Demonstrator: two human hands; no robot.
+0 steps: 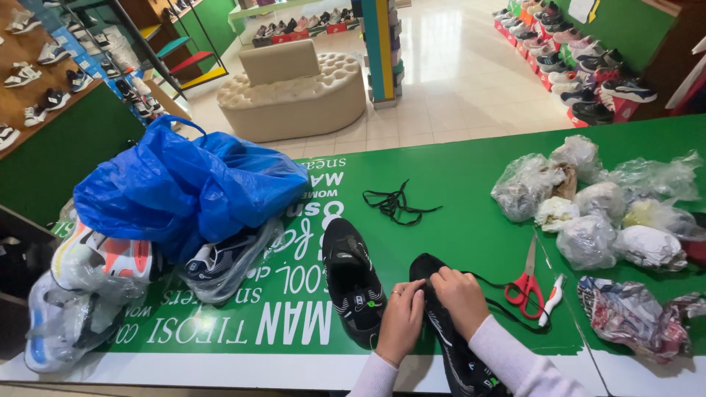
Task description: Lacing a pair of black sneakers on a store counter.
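Seeing both hands, left hand (401, 317) and right hand (460, 295), fingers closing on black shoe (448, 334); long axis running 11-to-5; lace (507, 312) trailing toward 3.

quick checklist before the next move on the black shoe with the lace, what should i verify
1. Both hands on the shoe: ok. The left hand and right hand both rest on the black sneaker at the counter edge.
2. Lace free of snags: ok. The thin black lace on that sneaker trails to the right across the green counter top, passing next to the red-handled scissors.
3. Which eyelet the fingers are at: cannot tell, the hands cover it.
4. Second black sneaker within reach: ok, it lies just left of the hands.
5. Spare loose black lace bundle: ok, it lies apart from both shoes.
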